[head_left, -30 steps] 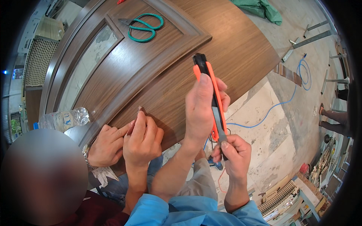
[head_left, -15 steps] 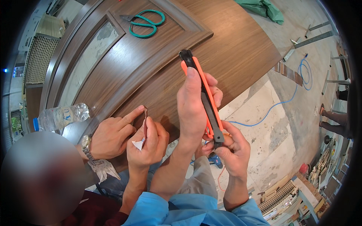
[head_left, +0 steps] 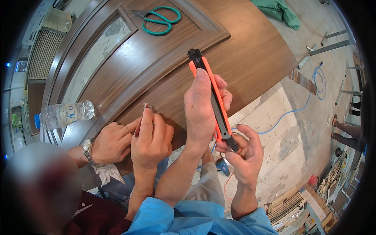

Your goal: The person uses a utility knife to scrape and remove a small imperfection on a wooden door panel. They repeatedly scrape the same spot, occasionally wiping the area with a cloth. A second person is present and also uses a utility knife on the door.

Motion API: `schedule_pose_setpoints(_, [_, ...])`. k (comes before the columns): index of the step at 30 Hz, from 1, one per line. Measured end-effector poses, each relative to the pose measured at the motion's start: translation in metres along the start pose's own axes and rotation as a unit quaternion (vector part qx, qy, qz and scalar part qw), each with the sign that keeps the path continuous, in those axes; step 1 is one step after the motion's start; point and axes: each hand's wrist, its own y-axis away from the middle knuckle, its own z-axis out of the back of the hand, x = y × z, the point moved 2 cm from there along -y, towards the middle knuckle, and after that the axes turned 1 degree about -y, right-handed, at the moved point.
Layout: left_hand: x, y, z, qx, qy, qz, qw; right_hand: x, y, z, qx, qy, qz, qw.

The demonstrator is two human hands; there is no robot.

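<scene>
A box cutter (head_left: 216,103) with an orange and black body stands slanted in front of me, and my left hand (head_left: 199,103) is wrapped round its middle with the thumb along the front. My right hand (head_left: 247,156) is at its dark lower end, thumb and index finger spread; whether it touches the cutter I cannot tell. Beneath lies a brown wood-grain panelled door (head_left: 258,55). To the left, another person's hands (head_left: 150,137) are over the door edge, holding a thin brown piece mostly hidden by the fingers.
Green-handled scissors (head_left: 162,21) and a water bottle (head_left: 66,114) lie on the door. A blue hose (head_left: 291,106) runs over the floor at right. A green cloth (head_left: 278,13) is at the far edge. A blue power tool (head_left: 223,167) sits low, and another person's legs (head_left: 348,131) show at right.
My right thumb and fingers have loosened and spread from the cutter's lower end, which tips slightly right. The other person's hands have shifted, hiding more of the brown piece.
</scene>
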Motion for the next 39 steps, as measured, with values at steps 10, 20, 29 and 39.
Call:
schedule_pose_setpoints(10, [-0.007, 0.002, -0.003, -0.032, -0.005, -0.023, 0.999, -0.014, 0.009, 0.001, -0.075, 0.1, 0.059, 0.99])
schedule_pose_setpoints(20, [0.0, 0.001, -0.006, -0.109, 0.037, 0.001, 0.993, -0.041, 0.007, -0.011, -0.094, 0.008, 0.231, 0.968])
schedule_pose_setpoints(29, [-0.005, 0.003, -0.008, -0.09, 0.013, -0.008, 0.996, -0.045, 0.007, -0.015, -0.09, -0.016, 0.247, 0.965])
schedule_pose_setpoints(39, [-0.003, -0.003, -0.002, -0.058, -0.01, 0.001, 0.998, -0.051, 0.0, -0.028, -0.128, -0.083, 0.279, 0.948])
